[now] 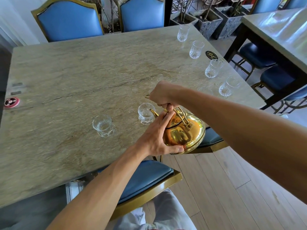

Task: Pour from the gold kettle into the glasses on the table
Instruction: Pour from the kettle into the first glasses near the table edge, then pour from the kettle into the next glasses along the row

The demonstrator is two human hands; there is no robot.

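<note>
The gold kettle [184,135] is tilted over the table's near right edge, its spout tip at the rim of a clear glass [145,113]. My right hand [162,95] grips the kettle's handle from above. My left hand [157,136] is pressed against the kettle's lid and side, thumb under its body. A second glass [103,125] stands to the left of the first. Several more glasses run along the right edge, from the nearest one [228,87] to the farthest one [182,33]. Another glass [205,90] is partly hidden behind my right forearm.
The stone table [66,80] carries a red call button [11,102] at its left edge and a black number plate [211,55] on the right. Blue chairs [69,20] stand at the far side, and one blue chair [146,180] under the near edge. Another table [280,30] is at right.
</note>
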